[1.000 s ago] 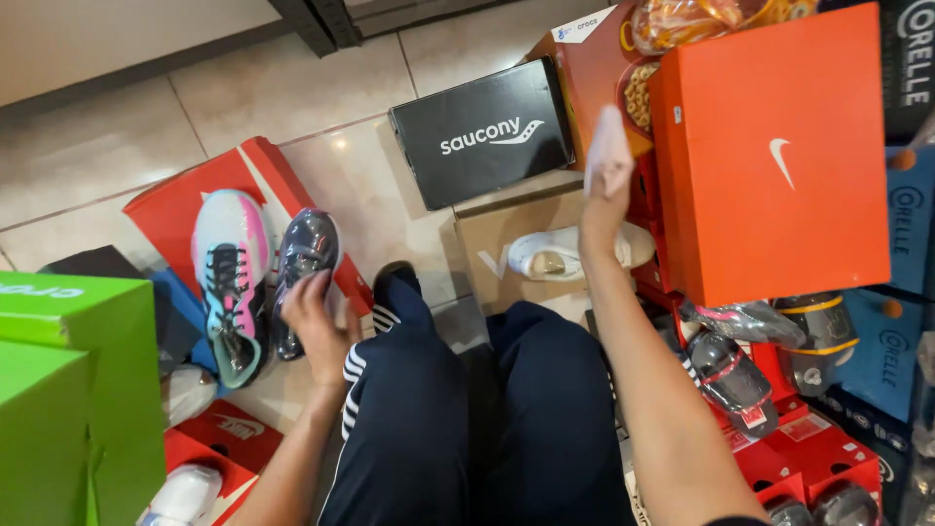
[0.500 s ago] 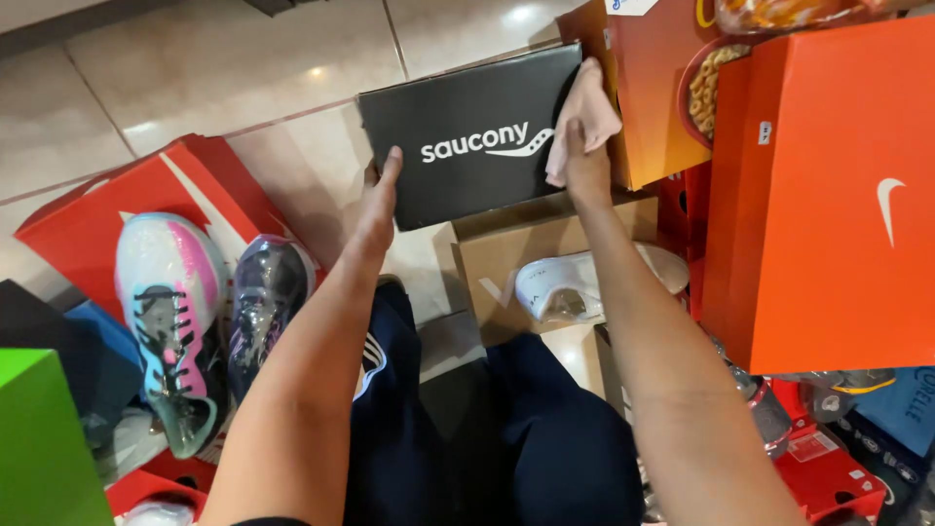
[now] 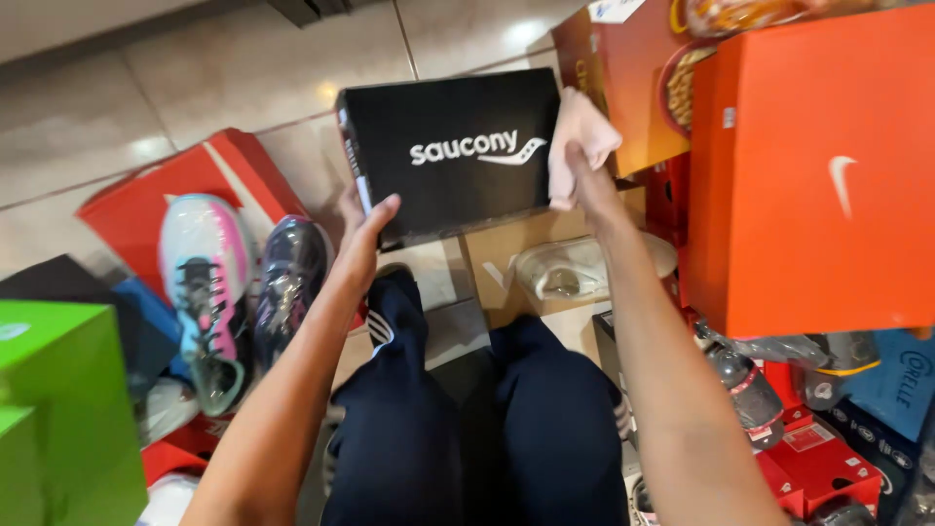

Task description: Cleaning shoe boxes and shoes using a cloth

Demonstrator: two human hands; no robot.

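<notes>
Now both hands grip a black shoebox [image 3: 453, 156] above the tiled floor [image 3: 195, 88]: the left hand [image 3: 365, 229] clasps its lower left corner, the right hand [image 3: 584, 175] presses a pink cloth [image 3: 577, 136] against its right edge. Left of the box lie 2 sneakers [image 3: 209, 292].

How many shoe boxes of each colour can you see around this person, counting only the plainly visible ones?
Black box, held between the left hand and the right hand, which also grips a pink cloth: 1
Orange box: 1
Green box: 1
Open red box: 1
Open brown box: 1
Total: 5
</notes>
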